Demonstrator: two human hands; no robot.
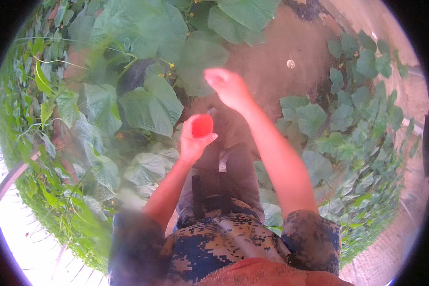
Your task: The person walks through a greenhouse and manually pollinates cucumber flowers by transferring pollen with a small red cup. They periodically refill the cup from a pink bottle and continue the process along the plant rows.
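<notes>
My left hand [188, 144] is wrapped around a small red cup-like container [202, 126], its round opening facing up toward me. What lies inside it is too washed out to tell. Ahead and to the right, my right hand [228, 87] reaches out with bent fingers beside a broad vine leaf [200, 64]. Blur and glare hide whether those fingers hold anything. Large cucumber-like leaves [152, 103] with small yellow flowers [171, 65] spread to the left of both hands.
Dense climbing vines [64, 100] rise on the left, with thin tendrils reaching inward. Another leafy row [343, 114] stands on the right. Brown soil [282, 43] runs between the rows, bearing a small pale spot [290, 64]. A curved pole [9, 186] shows at the far left.
</notes>
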